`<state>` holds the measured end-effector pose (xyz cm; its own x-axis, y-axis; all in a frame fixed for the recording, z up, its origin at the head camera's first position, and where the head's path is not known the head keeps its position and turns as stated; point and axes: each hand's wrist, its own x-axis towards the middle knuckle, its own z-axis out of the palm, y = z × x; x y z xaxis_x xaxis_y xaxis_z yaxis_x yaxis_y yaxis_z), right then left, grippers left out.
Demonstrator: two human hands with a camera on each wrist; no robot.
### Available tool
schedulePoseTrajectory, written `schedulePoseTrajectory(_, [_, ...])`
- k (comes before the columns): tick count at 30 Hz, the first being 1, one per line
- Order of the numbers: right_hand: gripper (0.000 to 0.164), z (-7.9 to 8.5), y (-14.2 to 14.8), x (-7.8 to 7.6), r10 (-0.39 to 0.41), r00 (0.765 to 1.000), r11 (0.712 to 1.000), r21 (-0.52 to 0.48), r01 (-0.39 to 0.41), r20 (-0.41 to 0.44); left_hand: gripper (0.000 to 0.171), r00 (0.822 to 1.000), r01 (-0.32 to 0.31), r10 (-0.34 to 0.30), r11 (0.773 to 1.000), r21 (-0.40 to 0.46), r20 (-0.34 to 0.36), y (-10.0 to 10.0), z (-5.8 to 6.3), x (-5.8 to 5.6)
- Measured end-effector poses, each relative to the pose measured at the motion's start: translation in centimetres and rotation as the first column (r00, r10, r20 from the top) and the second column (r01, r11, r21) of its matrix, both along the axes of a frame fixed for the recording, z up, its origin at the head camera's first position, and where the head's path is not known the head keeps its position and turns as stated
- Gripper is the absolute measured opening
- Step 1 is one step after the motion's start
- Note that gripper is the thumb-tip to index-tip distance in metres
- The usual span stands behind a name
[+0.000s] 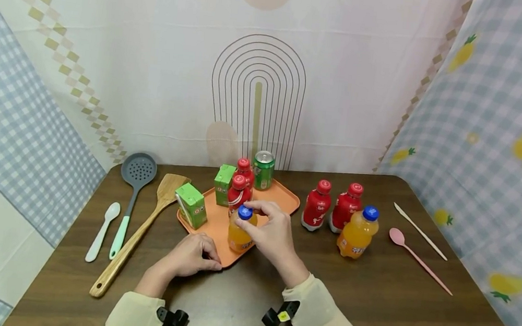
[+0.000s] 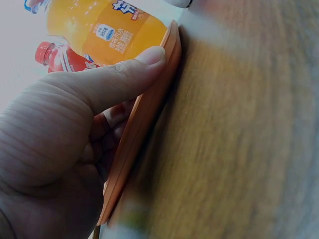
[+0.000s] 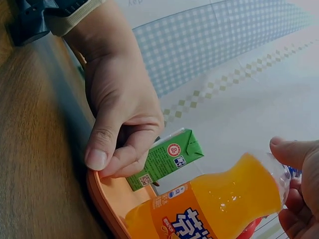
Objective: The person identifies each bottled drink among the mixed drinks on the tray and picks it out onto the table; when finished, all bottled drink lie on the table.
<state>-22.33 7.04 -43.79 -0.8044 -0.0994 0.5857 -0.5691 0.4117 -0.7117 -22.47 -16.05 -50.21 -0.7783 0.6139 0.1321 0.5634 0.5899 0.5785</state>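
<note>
My right hand [image 1: 274,232] pinches an orange soda bottle [image 1: 240,238] near its blue cap. The bottle stands upright at the near right part of an orange tray [image 1: 216,236]. With thumb and curled fingers, my left hand [image 1: 193,256] grips the tray's near rim [image 2: 137,134]. In the right wrist view, the bottle's label and orange drink [image 3: 234,191] show beside the left hand. Also on the tray are two green drink cartons [image 1: 192,206], two red bottles [image 1: 238,195] one behind the other, and a green can [image 1: 263,171] at the back.
Right of the tray stand two red bottles [image 1: 316,206] and another orange soda bottle [image 1: 358,233]. A pink spoon [image 1: 397,236] and white knife [image 1: 419,231] lie far right. At left lie a wooden turner [image 1: 135,240], a grey skimmer [image 1: 139,169] and a white spoon [image 1: 103,232].
</note>
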Motion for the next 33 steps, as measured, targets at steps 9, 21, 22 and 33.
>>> schedulePoseTrajectory(9, [0.031, 0.5, 0.6, 0.1, 0.015, 1.0, 0.998, -0.054, -0.016, -0.024, 0.011, 1.0, 0.003, -0.003, 1.0, 0.001, 0.006, 0.2, 0.4, 0.0])
schedulePoseTrajectory(21, [0.028, 1.7, 2.3, 0.2, -0.069, 0.995, 0.992, -0.104, 0.076, 0.065, 0.011, 1.0, 0.002, -0.001, 1.0, 0.014, -0.007, 0.1, 0.3, 0.1])
schedulePoseTrajectory(22, [0.028, 1.7, 2.5, 0.2, -0.079, 0.995, 0.991, -0.104, 0.086, 0.068, 0.011, 1.0, -0.003, 0.003, 1.0, 0.009, -0.005, 0.1, 0.3, 0.1])
schedulePoseTrajectory(33, [0.033, 1.0, 5.1, -0.1, -0.169, 0.983, 0.983, -0.06, 0.174, 0.067, 0.011, 1.0, -0.003, 0.003, 1.0, 0.01, 0.001, 0.0, 0.1, 0.2])
